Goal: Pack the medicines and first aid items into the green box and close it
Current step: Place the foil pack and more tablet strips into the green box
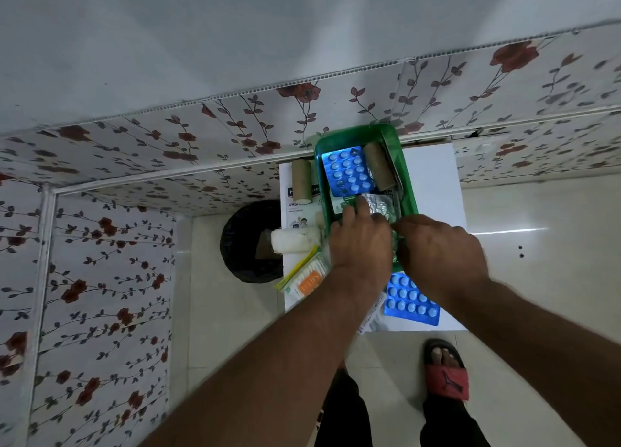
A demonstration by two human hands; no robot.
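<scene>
The green box (408,177) lies open on a small white table (433,177). Inside it are a blue blister strip of white tablets (346,171), a brown bandage roll (378,166) and a silver foil strip (379,206). My left hand (359,241) presses its fingers on the silver foil strip at the box's near end. My right hand (443,251) pinches the same strip from the right. Outside the box lie a second blue blister strip (411,303), a white gauze roll (294,240), another brown roll (301,180), an orange-labelled pack of cotton buds (307,283) and a plaster carton (299,211).
A black bin (250,241) stands on the floor left of the table. Flowered wall panels close in the back and left. A paper leaflet (371,319) hangs off the table's near edge. My foot in a red sandal (445,369) is below the table.
</scene>
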